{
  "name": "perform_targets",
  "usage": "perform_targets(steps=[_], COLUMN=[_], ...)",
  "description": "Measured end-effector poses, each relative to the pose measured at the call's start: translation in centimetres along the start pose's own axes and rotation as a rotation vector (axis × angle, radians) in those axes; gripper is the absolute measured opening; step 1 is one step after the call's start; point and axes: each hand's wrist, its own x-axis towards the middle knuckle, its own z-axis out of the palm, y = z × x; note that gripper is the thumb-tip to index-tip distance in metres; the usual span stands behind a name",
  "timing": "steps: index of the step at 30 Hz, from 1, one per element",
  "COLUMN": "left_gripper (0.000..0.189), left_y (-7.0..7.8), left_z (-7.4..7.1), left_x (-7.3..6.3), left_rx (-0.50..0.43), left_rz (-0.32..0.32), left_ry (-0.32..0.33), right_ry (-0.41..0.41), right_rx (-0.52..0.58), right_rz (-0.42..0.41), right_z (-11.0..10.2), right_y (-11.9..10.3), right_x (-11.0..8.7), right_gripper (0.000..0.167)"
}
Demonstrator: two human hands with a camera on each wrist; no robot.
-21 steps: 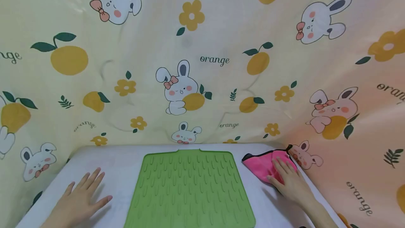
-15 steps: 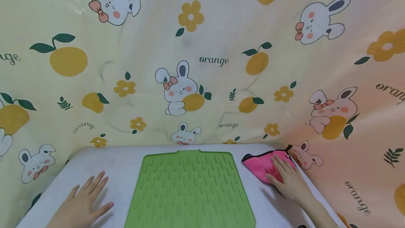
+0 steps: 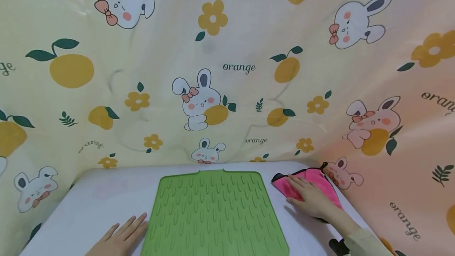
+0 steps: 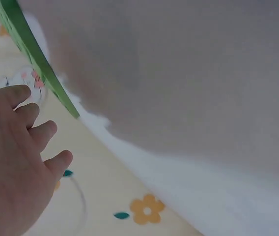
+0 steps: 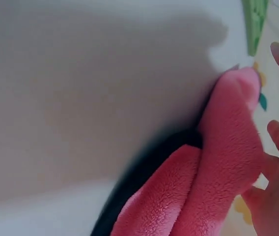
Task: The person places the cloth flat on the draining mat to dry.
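A pink fleecy cloth with black edging lies folded at the table's right side. My right hand is stretched over its left part, fingers spread and fairly straight. In the right wrist view the cloth shows its folds and dark trim, with the fingertips beside it. A green ridged mat lies flat in the middle of the table. Close to the mat's left edge is my left hand, its fingers extended and holding nothing. The left wrist view shows that hand near the green edge.
The table is covered in white. A printed curtain with rabbits and oranges rises behind it and along both sides. A small black object lies by the right sleeve.
My left hand has moved right and toward me, up to the mat's edge. My right hand has slid left across the cloth, which stays in about the same place.
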Motion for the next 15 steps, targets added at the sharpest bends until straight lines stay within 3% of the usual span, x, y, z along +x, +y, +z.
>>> perform_targets(steps=[4,9,15], left_gripper=[0.099,0.094,0.089], left_y=[0.0,0.1,-0.1], left_z=[1.3,2.8,3.7], left_x=[0.6,0.9,1.2], left_rx=[-0.052,-0.050,-0.030], left_rz=[-0.033,-0.056,-0.045], left_ry=[-0.125,-0.165,-0.149], right_ry=[-0.048,-0.112,-0.180], right_rx=[0.009,0.038,0.084], right_rz=[-0.015,-0.024,-0.009], right_z=[0.6,1.1,1.6], right_y=[0.8,1.8,2.9], right_x=[0.7,1.4,1.6], right_gripper=[0.072,0.072,0.075])
